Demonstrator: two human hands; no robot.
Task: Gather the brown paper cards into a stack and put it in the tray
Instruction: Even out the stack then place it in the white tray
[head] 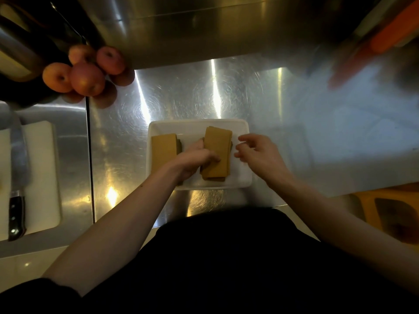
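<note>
A white rectangular tray (195,128) with rounded corners and a shallow raised rim sits on a brushed stainless-steel counter (181,91), whose surface shows swirled scratch marks and streaks of reflected light. Inside the tray, right of centre, lies a stack of brown paper cards (218,143): flat, matte, oblong sheets with slightly uneven edges; the stack is turned a little off the tray's lines. The left hand (195,160) grips this stack at its left long edge, thumb laid across the top card, the other fingers hidden at the stack's side and underside. The right hand (258,152) hovers just beside the stack's right edge, over the tray's right side; its fingers are loosely curled and hold nothing. A second stack (164,152) of the same brown cards lies in the tray's left part, squarer to the rim, partly covered by the left wrist.

At the far left corner sits a cluster of round red-orange apples (87,78), smooth-skinned; nearer on the left lies a white cutting board (43,175) with rounded corners, and on it a knife (18,159) with a broad steel blade and a black riveted handle.
</note>
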